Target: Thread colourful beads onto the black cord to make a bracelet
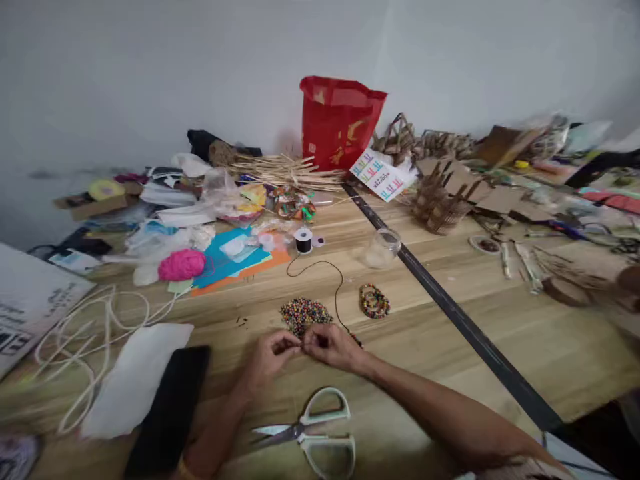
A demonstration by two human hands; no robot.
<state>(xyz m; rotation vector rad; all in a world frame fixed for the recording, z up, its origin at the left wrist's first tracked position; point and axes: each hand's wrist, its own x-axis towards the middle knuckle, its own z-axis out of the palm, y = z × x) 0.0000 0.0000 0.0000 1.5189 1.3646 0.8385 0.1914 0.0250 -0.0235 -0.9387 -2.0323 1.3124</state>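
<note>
Just in front of a pile of small multicoloured beads, my two hands meet at the fingertips. My left hand is closed in a pinch. Thumb against finger, my right hand pinches too; whatever sits between the fingertips is too small to make out. A dark thin cord runs from a spool down to my right hand, and a few strung beads show beside that hand. Beaded bracelets lie to the right. Closer to me are open scissors with white handles.
Left lie a black phone-like slab, a white sheet, white rope and pink yarn. A clear jar stands near a dark strip across the table. Behind are a red bag, thin sticks and craft clutter.
</note>
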